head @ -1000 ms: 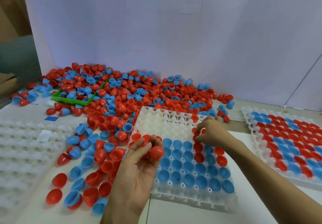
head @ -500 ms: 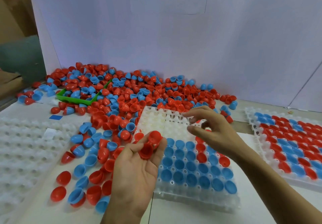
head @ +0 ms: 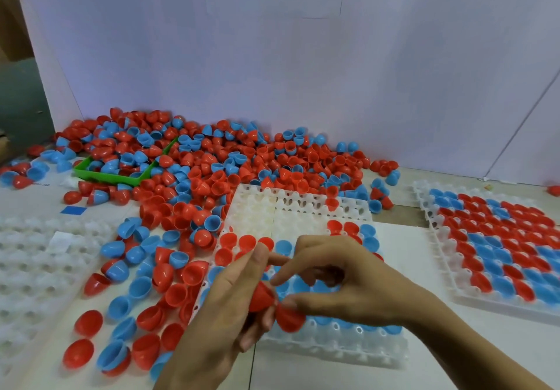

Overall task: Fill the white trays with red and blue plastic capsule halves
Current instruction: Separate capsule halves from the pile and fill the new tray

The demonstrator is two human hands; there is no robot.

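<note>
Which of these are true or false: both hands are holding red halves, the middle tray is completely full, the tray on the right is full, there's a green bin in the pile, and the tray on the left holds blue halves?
1. Both hands hold red halves. True: the left hand grips one red half, and the right hand pinches another red half.
2. The middle tray is completely full. False: its far rows are empty.
3. The right tray is full. True, as far as the frame shows.
4. A green bin sits in the pile. True.
5. The left tray holds blue halves. False: its pockets are empty.
</note>
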